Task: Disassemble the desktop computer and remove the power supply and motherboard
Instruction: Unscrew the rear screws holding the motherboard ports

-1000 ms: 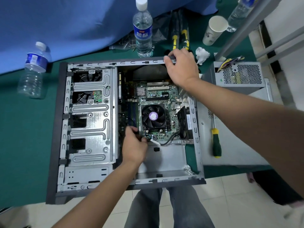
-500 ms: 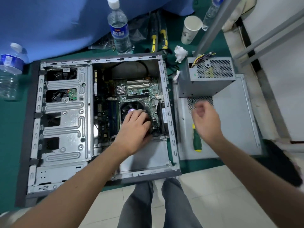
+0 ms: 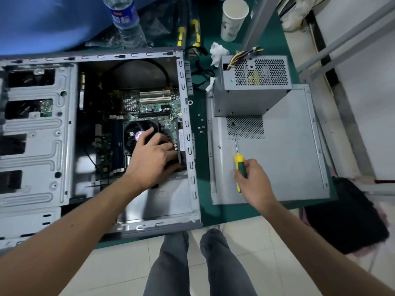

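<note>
Your left hand (image 3: 154, 155) lies inside the open computer case (image 3: 186, 133), fingers curled over the black cooler fan (image 3: 136, 133) on the motherboard (image 3: 154, 107). Your right hand (image 3: 254, 180) grips the green-and-yellow handle of a screwdriver (image 3: 239, 161), whose shaft lies on the grey side panel (image 3: 288, 146). That green motherboard sits flat in the case, with white slots and a silver heatsink showing. On the panel's far end stands the power supply (image 3: 252, 82), a grey perforated box trailing coloured wires, already outside the case. Loose screws (image 3: 201, 127) lie on the green tabletop (image 3: 203, 167) between case and panel.
</note>
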Demonstrator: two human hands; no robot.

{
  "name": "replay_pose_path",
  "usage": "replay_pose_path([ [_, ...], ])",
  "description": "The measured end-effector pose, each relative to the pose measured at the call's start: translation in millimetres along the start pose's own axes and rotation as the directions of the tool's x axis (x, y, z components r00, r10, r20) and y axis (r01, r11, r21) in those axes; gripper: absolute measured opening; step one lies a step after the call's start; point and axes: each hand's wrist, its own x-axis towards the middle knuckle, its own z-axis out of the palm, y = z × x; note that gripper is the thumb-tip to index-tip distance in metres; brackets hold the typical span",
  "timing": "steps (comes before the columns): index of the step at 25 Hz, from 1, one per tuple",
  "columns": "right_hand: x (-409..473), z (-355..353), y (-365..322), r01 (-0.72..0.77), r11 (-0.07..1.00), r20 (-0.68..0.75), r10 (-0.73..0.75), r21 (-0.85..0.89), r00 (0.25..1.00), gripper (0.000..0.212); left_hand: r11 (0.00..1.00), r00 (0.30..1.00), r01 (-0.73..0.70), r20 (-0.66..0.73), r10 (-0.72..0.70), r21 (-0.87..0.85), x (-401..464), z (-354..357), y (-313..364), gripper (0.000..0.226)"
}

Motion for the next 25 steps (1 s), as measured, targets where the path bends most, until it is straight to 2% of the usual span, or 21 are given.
replay_pose_path([
  [4,-1.9,-12.4,14.6,0.054,0.972,0.046,-0.066,0.227,0.997,0.021,0.999,0.999,-0.034,-0.038,0.035,0.018,0.3,3.3,-4.5,0.03],
  [8,1.3,-32.3,18.6,0.012,0.827,0.199,-0.149,0.562,0.969,0.026,0.999,0.993,-0.046,-0.105,0.047,0.014,1.7,4.2,-0.6,0.031],
  [10,7.1,-38.5,20.2,-0.014,0.772,0.225,-0.167,0.635,0.96,0.022,0.998,0.998,-0.062,-0.03,0.063,0.027,5.3,0.3,0.3,0.036],
  [12,13.8,-41.8,21.7,-0.055,0.71,0.254,-0.177,0.702,0.951,0.017,0.993,0.993,-0.067,0.106,0.057,0.097,11.3,-3.7,-2.3,0.04],
  [13,17.7,-44.0,21.9,-0.089,0.666,0.271,-0.175,0.741,0.947,0.018,0.991,0.986,-0.066,0.159,0.047,0.116,14.2,-4.8,-3.7,0.034],
  [15,27.5,-50.1,19.7,-0.15,0.577,0.295,-0.167,0.803,0.941,0.025,0.995,0.984,-0.047,0.176,0.031,0.091,17.6,-5.9,-5.4,0.016],
  [16,33.2,-53.2,18.6,-0.157,0.552,0.291,-0.163,0.819,0.943,0.028,0.996,0.982,-0.009,0.187,-0.008,0.092,18.0,-5.5,-4.9,0.016],
  [18,45.3,-56.1,15.9,-0.12,0.546,0.241,-0.156,0.829,0.958,0.023,0.99,0.978,0.062,0.192,-0.085,0.124,17.1,-0.4,-4.4,0.021],
  [20,55.6,-54.4,12.7,-0.056,0.565,0.17,-0.151,0.823,0.974,0.009,0.992,0.985,0.077,0.145,-0.091,0.097,15.2,2.8,-4.1,0.022],
  [22,63.7,-50.6,9.6,-0.005,0.602,0.112,-0.141,0.799,0.984,0.013,0.994,0.99,0.081,0.111,-0.088,0.067,14.7,2.3,-2.8,0.024],
  [25,71.0,-45.3,7.0,0.013,0.635,0.078,-0.115,0.772,0.99,0.021,0.994,0.986,0.089,0.134,-0.097,0.071,16.4,-0.4,-0.8,0.018],
])
